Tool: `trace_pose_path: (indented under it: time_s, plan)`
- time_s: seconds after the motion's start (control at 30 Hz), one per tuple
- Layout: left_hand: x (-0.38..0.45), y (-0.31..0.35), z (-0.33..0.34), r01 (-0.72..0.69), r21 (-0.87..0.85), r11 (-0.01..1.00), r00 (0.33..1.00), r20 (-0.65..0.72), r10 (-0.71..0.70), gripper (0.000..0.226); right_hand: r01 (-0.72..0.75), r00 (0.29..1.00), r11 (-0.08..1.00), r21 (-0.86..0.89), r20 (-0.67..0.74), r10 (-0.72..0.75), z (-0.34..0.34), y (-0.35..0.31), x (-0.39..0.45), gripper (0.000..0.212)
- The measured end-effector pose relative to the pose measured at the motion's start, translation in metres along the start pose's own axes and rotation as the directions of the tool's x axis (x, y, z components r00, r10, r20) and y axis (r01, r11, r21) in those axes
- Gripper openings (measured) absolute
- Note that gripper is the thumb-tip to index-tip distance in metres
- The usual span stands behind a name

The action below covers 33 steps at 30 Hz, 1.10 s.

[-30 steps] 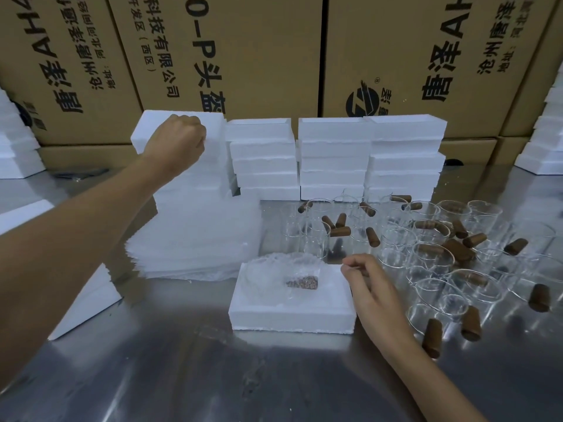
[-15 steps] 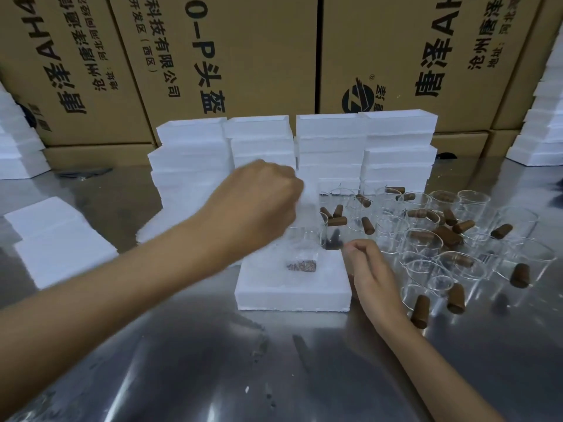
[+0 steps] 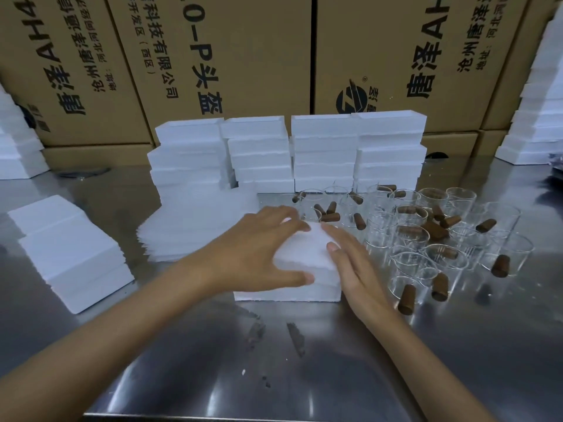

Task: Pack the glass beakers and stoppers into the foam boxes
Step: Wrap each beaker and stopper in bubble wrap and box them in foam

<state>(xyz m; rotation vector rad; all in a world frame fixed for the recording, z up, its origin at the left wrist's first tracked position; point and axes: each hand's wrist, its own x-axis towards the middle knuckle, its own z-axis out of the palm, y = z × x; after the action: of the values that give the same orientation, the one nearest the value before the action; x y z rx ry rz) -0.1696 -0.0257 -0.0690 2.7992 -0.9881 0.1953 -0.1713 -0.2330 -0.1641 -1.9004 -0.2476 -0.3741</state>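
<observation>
Both hands lay spread with straight fingers on a white foam lid [image 3: 300,249] atop the foam box [image 3: 286,292] at the middle of the steel bench [image 3: 335,370], the left hand [image 3: 256,254] covering its left part and the right hand [image 3: 355,266] its right edge, neither grip curled round anything. Glass beakers [image 3: 411,236] and brown stoppers [image 3: 406,299] stood scattered just right of the box, with stacks of foam boxes [image 3: 323,153] behind.
</observation>
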Motion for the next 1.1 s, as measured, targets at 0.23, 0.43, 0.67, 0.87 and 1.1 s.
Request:
trace_pose_path:
  time_s: [0.23,0.43,0.67,0.87,1.1]
  plan:
    - [-0.004,-0.038,0.025,0.031,0.151,0.988,0.992,0.12,-0.05,0.104,-0.066,0.998,0.992,0.107,0.022,0.064,-0.001,0.002,0.001,0.044]
    - [-0.004,-0.032,0.034,0.068,0.207,0.976,0.987,0.131,-0.097,0.107,-0.1,0.995,0.985,0.142,0.018,0.098,0.001,0.004,0.005,0.036]
    - [-0.008,-0.011,0.041,0.142,0.202,0.969,0.977,0.127,-0.17,0.097,-0.143,0.989,0.974,0.177,0.046,0.137,0.0,0.013,0.01,0.037]
    - [-0.012,0.002,0.04,0.168,0.181,0.969,0.977,0.098,-0.188,0.092,-0.12,0.993,0.966,0.23,0.025,0.118,0.0,0.01,0.008,0.041]
    - [-0.031,0.036,0.04,0.285,0.321,0.903,0.948,0.044,-0.315,0.111,-0.087,0.993,0.957,0.277,0.096,0.062,0.012,-0.016,-0.025,0.037]
